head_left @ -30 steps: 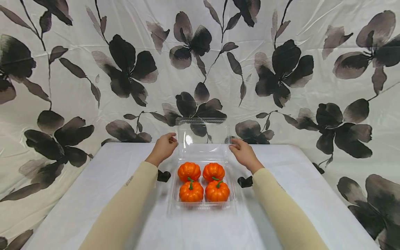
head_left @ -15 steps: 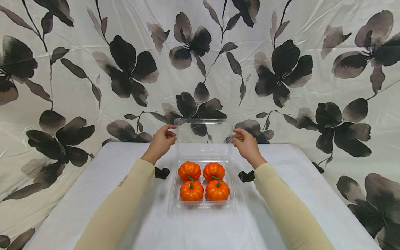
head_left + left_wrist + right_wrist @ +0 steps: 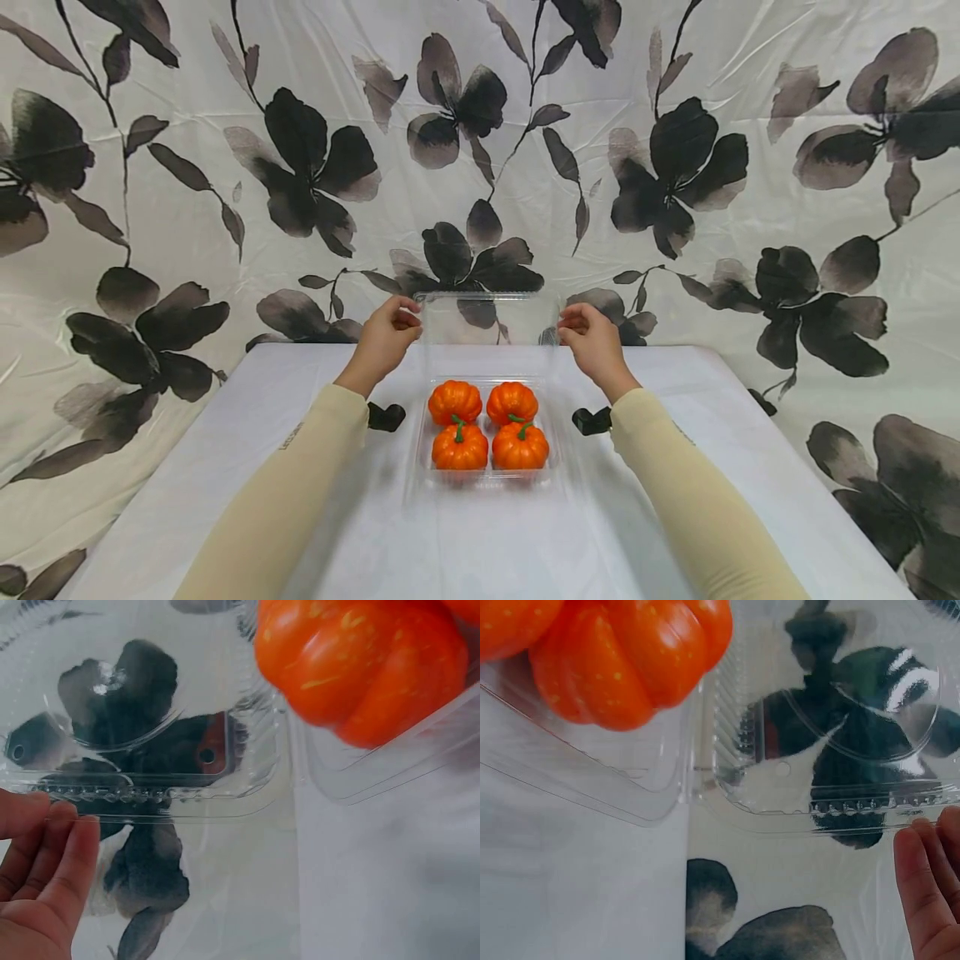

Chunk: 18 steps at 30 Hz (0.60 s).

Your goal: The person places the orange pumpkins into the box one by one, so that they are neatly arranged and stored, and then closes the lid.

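A clear plastic clamshell container (image 3: 491, 475) sits on the white table with its hinged lid (image 3: 487, 358) raised at the back. Several small orange pumpkins (image 3: 460, 447) with green stems lie in its base in two rows. My left hand (image 3: 384, 343) pinches the lid's left edge near the top, thumb and fingertips at the rim in the left wrist view. On the opposite side my right hand (image 3: 596, 346) pinches the right edge; in the right wrist view its fingertips (image 3: 911, 847) meet the ridged rim. Part of the right thumb is out of that view.
A white cloth covers the table (image 3: 480, 550). Behind its far edge hangs a pale curtain (image 3: 570, 83) with dark flowers. A black wrist device (image 3: 386, 417) shows beside the left sleeve, another (image 3: 592, 421) beside the right.
Both hands have slid higher along the lid's edges and slightly apart. The lid's top edge has come lower in view and seems tilted nearer. The base and pumpkins have shifted slightly away.
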Each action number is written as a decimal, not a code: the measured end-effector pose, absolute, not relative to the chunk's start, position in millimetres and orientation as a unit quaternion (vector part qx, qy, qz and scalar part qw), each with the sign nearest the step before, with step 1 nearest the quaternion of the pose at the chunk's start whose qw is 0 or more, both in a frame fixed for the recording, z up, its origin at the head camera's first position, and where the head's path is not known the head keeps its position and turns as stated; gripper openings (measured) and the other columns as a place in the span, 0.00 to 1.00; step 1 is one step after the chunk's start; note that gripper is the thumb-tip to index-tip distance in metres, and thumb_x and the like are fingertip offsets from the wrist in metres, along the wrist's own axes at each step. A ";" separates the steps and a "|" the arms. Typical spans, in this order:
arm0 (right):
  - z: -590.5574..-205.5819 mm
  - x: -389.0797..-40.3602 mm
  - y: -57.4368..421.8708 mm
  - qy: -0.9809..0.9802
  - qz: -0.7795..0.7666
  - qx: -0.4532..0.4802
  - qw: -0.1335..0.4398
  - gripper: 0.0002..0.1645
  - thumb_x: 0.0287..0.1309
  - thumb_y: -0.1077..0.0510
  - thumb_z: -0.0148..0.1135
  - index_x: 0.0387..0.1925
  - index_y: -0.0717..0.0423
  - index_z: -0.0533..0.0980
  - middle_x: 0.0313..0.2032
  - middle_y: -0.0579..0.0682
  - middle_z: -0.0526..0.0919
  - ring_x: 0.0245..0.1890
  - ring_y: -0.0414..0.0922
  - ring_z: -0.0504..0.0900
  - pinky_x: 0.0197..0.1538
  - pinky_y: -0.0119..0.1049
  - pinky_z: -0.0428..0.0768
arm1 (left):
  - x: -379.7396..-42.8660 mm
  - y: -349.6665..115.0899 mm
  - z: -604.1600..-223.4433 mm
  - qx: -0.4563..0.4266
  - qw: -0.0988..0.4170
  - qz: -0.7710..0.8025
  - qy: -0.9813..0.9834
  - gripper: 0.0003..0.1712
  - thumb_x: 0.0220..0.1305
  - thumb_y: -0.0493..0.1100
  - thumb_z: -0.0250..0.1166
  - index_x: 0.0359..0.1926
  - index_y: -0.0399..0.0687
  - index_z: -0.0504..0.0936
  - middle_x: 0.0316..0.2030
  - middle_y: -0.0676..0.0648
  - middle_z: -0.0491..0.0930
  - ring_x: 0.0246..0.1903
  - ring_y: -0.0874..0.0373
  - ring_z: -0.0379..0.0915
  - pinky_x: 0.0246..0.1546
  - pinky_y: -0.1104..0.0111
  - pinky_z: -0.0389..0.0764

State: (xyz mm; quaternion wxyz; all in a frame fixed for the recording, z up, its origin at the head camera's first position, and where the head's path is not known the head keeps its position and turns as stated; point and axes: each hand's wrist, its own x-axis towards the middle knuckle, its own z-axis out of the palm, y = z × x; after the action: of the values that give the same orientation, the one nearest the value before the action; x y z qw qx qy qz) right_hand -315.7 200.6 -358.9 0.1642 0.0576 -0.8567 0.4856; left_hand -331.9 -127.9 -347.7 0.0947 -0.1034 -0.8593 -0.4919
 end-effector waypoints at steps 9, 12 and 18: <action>-362.2 -313.5 200.0 -0.864 0.460 0.063 0.196 0.09 0.61 0.63 0.62 0.43 0.56 0.76 0.41 0.54 0.84 0.44 0.49 0.85 0.49 0.43 0.84 | -332.6 -124.9 -354.8 -0.124 0.151 -0.477 -0.857 0.09 0.64 0.33 0.61 0.44 0.42 0.73 0.41 0.41 0.78 0.44 0.48 0.76 0.49 0.57 0.81; -364.5 -312.5 199.5 -0.864 0.455 0.064 0.205 0.07 0.61 0.63 0.61 0.42 0.54 0.76 0.42 0.54 0.84 0.46 0.50 0.84 0.50 0.44 0.83 | -331.7 -123.6 -356.9 -0.130 0.167 -0.473 -0.856 0.07 0.63 0.32 0.61 0.40 0.43 0.73 0.39 0.41 0.78 0.43 0.49 0.77 0.51 0.57 0.81; -371.2 -311.2 199.1 -0.871 0.441 0.062 0.210 0.06 0.62 0.62 0.61 0.41 0.52 0.76 0.43 0.53 0.85 0.48 0.49 0.84 0.52 0.45 0.83 | -329.7 -123.1 -361.6 -0.133 0.182 -0.460 -0.859 0.04 0.62 0.31 0.61 0.36 0.42 0.74 0.37 0.41 0.79 0.42 0.48 0.78 0.50 0.56 0.82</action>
State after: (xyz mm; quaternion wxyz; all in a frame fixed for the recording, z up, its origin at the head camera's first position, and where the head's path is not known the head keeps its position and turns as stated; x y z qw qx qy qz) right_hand -311.2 199.1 -371.2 0.2100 0.0619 -0.8706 0.4406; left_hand -329.7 -123.1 -361.6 0.1818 -0.1326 -0.8592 -0.4595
